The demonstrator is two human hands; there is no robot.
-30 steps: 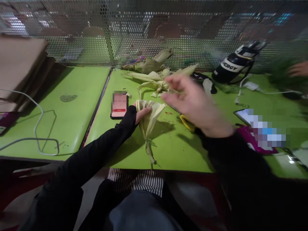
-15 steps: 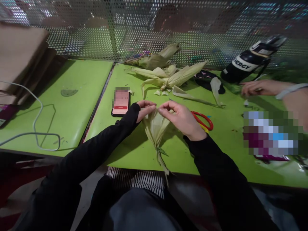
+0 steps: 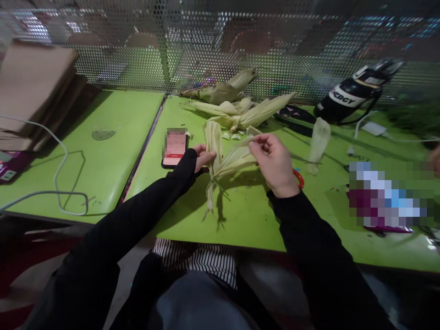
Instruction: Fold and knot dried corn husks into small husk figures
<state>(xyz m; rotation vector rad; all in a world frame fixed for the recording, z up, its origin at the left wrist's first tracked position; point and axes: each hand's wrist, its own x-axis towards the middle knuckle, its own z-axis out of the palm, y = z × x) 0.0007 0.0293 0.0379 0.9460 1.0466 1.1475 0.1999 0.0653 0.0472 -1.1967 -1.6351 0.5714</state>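
Observation:
A tied bundle of pale corn husks [image 3: 213,170] hangs between my hands above the green table, its narrow tail pointing down toward me. My left hand [image 3: 203,158] pinches the upright husk leaf on the left. With thumb and fingertips, my right hand [image 3: 273,160] grips the end of another leaf and holds it out to the right. The two leaves spread apart in a V from the knot. Partly behind my right hand lies a red-handled tool [image 3: 299,178], of which only a loop shows. More corn husks [image 3: 264,112] are piled beyond my hands.
A phone [image 3: 174,147] lies left of my hands. Small husk scraps [image 3: 236,136] are behind the bundle, and a loose husk [image 3: 319,142] is to the right. A black bottle [image 3: 350,96] leans at the back right. Brown paper bags [image 3: 37,87] and a white cable [image 3: 58,183] are at left.
My hands have moved apart, the right one going rightward, and the husk leaves are spread wider. The bundle has been lifted away from the table edge. Another person's hand at right has withdrawn.

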